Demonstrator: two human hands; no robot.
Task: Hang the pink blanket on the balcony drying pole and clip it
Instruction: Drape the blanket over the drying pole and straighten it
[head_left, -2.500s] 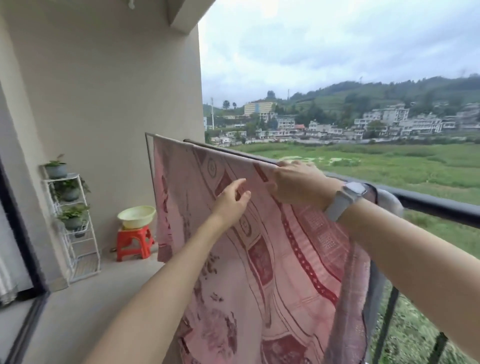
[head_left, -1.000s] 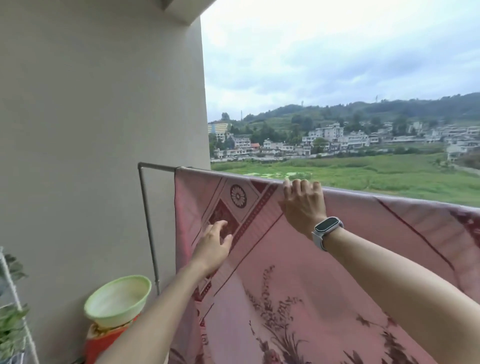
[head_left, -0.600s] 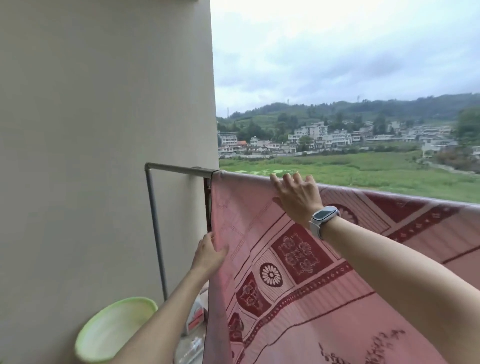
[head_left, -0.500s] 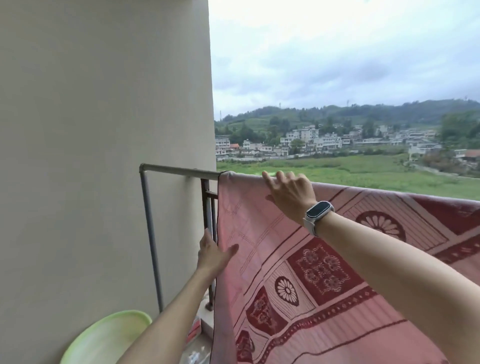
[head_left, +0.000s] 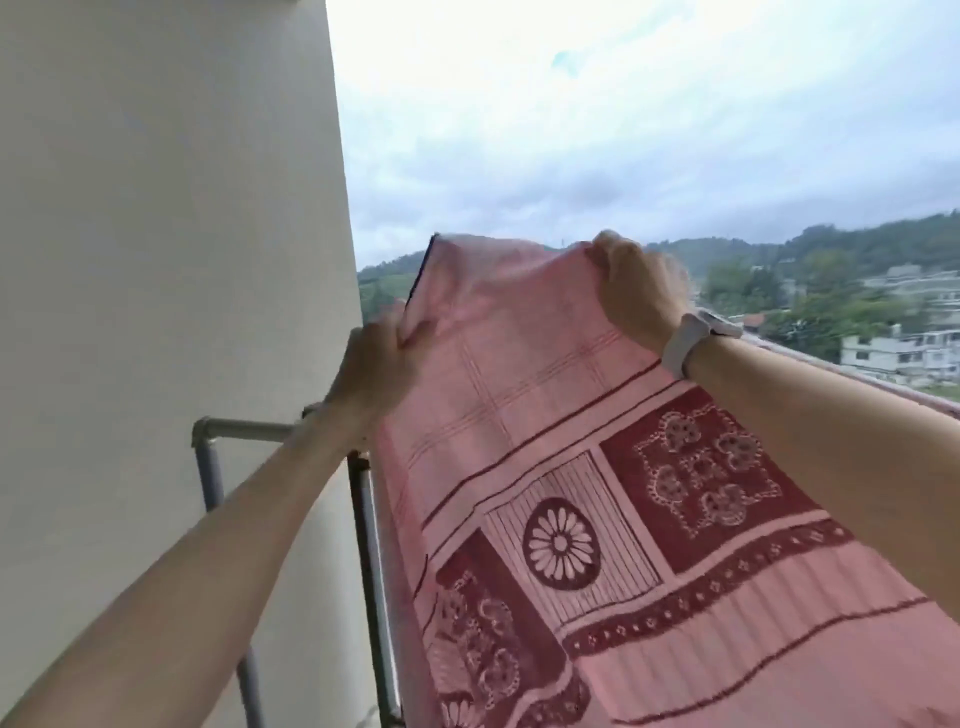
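The pink blanket (head_left: 545, 415), patterned with dark red squares and flower motifs, fills the lower right of the head view. Its left end is lifted above the grey metal drying pole (head_left: 249, 431). My left hand (head_left: 371, 374) grips the blanket's left edge just above the pole's end. My right hand (head_left: 639, 291), with a white watch on the wrist, grips the blanket's raised top edge, higher and to the right. Farther right the blanket still lies over the pole. No clip is in view.
A plain beige wall (head_left: 166, 234) stands close on the left. The pole's upright legs (head_left: 213, 483) run down beside it. Beyond the blanket lie open air, hills and buildings (head_left: 893, 353).
Both hands have closed on the blanket and lifted its left end up off the pole. Before, my right hand lay on the top edge and my left touched the side edge lower down.
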